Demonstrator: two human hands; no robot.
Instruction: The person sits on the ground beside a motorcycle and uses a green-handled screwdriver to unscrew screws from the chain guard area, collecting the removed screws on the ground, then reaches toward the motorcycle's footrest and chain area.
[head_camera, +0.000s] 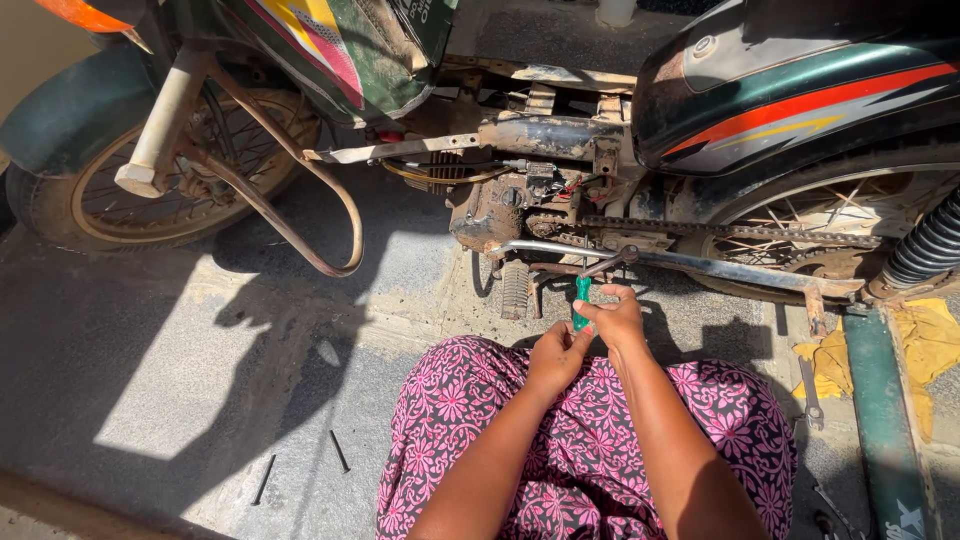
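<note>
A motorcycle (560, 140) stands in front of me with its engine and chain exposed. Both hands hold a green-handled screwdriver (581, 296) upright below the engine. My right hand (615, 318) grips the handle's upper part. My left hand (556, 355) closes around its lower end. The tool's tip points up toward a metal rod and the footrest bar (640, 258). My lap is covered by pink flowered cloth (470, 400).
The front wheel (150, 190) is at the left, the rear wheel with the chain (800, 235) at the right. Two long dark bolts (340, 452) lie on the concrete at the lower left. A wrench (808, 395) and yellow cloth (930, 335) lie at the right beside a green bar.
</note>
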